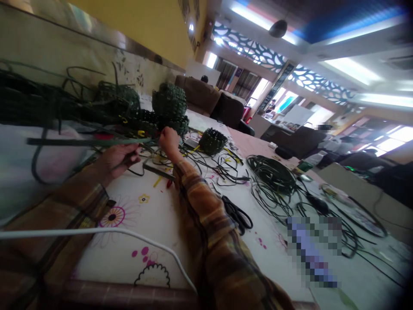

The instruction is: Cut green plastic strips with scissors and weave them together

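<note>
My right hand (169, 140) is closed in a fist at the right end of a long dark green flat strip (84, 141), by the woven baskets. The strip stretches out leftward, its far end blurred. Just below it, my left hand (118, 160) has bent fingers drawn together, and a thin dark strand appears to pass through them; the exact grip is blurred. Behind my right hand stands a dark green woven basket (169, 101), its base partly hidden. A smaller woven basket (213, 141) rests to the right. Loose strands lie beneath both hands.
Black-handled scissors (238, 214) lie right of my right forearm. Beyond them is a coil of dark green strip (272, 174). More weaving material (29, 99) is heaped at the left by the wall. A white cable (129, 232) crosses the foreground above the flowered tablecloth (129, 258).
</note>
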`<state>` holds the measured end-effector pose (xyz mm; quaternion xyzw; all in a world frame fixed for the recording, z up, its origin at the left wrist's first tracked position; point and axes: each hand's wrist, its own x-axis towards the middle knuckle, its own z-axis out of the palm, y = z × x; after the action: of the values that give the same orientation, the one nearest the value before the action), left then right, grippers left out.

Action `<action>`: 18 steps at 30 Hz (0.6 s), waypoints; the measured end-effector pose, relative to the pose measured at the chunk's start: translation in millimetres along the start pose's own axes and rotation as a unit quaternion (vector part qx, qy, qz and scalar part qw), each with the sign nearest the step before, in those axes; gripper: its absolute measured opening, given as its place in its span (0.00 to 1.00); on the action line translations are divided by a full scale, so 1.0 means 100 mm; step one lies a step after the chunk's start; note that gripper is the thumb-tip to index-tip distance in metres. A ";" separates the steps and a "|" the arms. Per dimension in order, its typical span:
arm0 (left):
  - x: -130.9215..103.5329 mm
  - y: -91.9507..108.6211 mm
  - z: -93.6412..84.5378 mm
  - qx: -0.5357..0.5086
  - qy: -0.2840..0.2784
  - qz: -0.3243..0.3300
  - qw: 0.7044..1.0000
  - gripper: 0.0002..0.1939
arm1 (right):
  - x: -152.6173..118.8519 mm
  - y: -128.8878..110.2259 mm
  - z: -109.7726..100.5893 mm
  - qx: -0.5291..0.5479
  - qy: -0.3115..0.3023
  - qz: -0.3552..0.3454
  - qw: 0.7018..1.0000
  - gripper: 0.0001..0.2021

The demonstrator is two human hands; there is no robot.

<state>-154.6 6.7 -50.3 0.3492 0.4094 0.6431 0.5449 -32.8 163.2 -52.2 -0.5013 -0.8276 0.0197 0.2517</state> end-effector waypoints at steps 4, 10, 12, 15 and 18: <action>-0.09 -0.11 0.19 0.060 0.009 -0.035 0.998 0.11 | -0.20 0.05 -0.28 0.188 0.043 0.033 0.981 0.10; -0.23 -0.38 0.49 0.122 -0.063 -0.052 0.989 0.16 | -1.01 0.20 -0.34 0.550 0.008 0.137 0.824 0.05; -0.28 -0.46 0.54 0.135 -0.102 -0.040 0.985 0.17 | -1.32 0.23 -0.34 0.660 -0.012 0.172 0.731 0.06; -0.35 -0.56 0.60 0.149 -0.139 -0.008 0.979 0.17 | -1.67 0.24 -0.39 0.733 -0.044 0.157 0.661 0.06; -0.39 -0.62 0.65 0.124 -0.124 0.010 0.984 0.17 | -1.86 0.23 -0.48 0.738 -0.051 0.131 0.661 0.06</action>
<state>-64.1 -17.4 -78.8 0.4950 0.4120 0.5446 0.5373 76.0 8.2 -90.4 -0.2529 -0.4792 0.6819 0.4913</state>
